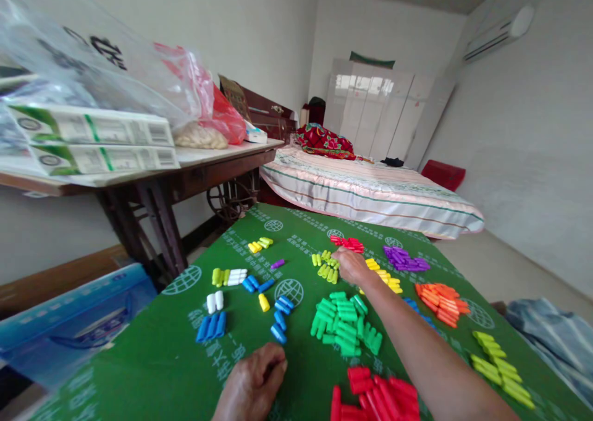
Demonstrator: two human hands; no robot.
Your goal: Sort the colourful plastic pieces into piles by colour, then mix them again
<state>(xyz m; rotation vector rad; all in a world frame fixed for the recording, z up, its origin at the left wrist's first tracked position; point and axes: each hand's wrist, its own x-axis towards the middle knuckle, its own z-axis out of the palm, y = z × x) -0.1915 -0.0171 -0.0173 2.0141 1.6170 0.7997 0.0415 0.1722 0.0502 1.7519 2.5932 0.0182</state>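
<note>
My right hand [353,266] reaches across the green board, its fingers pinched together at a group of yellow-green plastic caps [328,271]. Whatever its fingertips hold is hidden. Near the front edge my left hand [256,381] rests with curled fingers, thumb against the index finger; its inside is hidden. Blue caps [278,333] lie just beyond it. Green caps [345,325] form a large cluster between the hands, with red caps [375,399] in front. Yellow caps [389,279] lie partly behind my right wrist, and more red caps [347,243] lie just past the hand.
Purple caps [405,259], orange caps [442,303] and yellow-green rows [503,368] lie on the right. White caps [215,301] and a blue row [211,327] are at left. A side table [204,156] with boxes and bags stands left; a bed [365,186] is beyond.
</note>
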